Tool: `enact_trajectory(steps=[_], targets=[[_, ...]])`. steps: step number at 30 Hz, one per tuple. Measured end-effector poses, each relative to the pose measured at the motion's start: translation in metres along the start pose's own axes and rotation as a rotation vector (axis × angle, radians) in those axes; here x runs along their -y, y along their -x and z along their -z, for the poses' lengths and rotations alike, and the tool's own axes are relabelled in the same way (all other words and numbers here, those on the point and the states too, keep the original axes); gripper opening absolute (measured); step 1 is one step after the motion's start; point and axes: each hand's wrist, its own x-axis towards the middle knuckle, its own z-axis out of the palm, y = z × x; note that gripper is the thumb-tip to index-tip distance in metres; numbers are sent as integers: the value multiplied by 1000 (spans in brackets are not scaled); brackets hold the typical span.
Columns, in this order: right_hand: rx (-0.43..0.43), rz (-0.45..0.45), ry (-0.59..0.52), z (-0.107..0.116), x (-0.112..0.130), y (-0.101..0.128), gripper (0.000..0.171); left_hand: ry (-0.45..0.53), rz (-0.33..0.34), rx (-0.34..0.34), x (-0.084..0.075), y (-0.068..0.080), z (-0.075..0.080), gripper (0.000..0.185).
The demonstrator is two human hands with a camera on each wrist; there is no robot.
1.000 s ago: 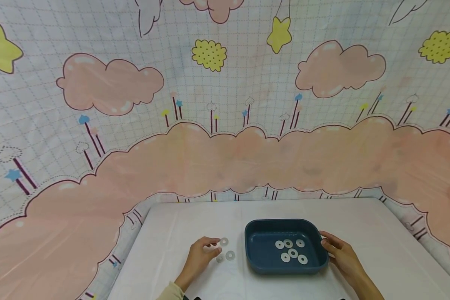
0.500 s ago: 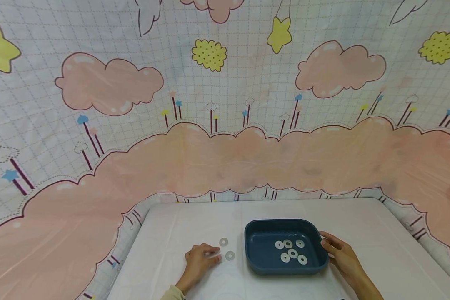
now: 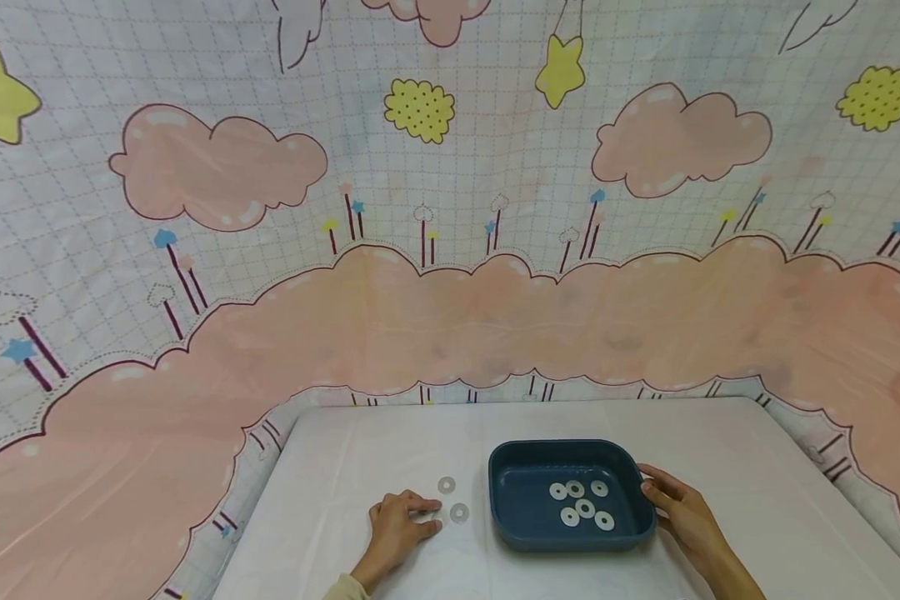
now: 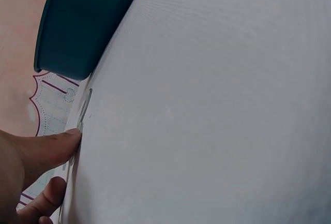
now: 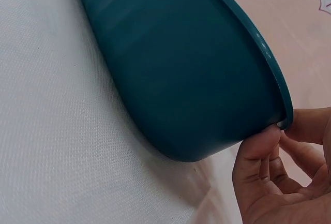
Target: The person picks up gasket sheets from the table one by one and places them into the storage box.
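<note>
My left hand is low over the white table, thumb and bent fingers around a flat washer that they mostly hide. In the left wrist view the thumb touches a washer's edge at the tabletop, with the other fingers just beyond it. Two more pale washers lie beside the fingertips, one farther back and one to the right. A dark blue rectangular box stands to their right, with several washers spread flat on its floor. My right hand pinches the box's right rim between thumb and fingers.
The white-covered table runs back to a hanging cloth printed with clouds and stars. The same cloth drops past the table's left and right edges.
My left hand has come down and slightly nearer, from beside the far washer to around the nearest one. My right hand and the box hold their place.
</note>
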Motion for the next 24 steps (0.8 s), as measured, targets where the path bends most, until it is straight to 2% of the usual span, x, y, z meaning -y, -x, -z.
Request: enact_trajectory(steps=[14, 21, 24], targets=[[5, 5, -12, -1, 1, 1, 53, 29, 25, 14, 0, -2, -2, 24], [8, 9, -3, 0, 0, 1, 54, 123, 50, 2, -1, 0, 0, 26], [5, 9, 4, 0, -1, 1, 54, 130, 61, -16, -2, 1, 1, 24]])
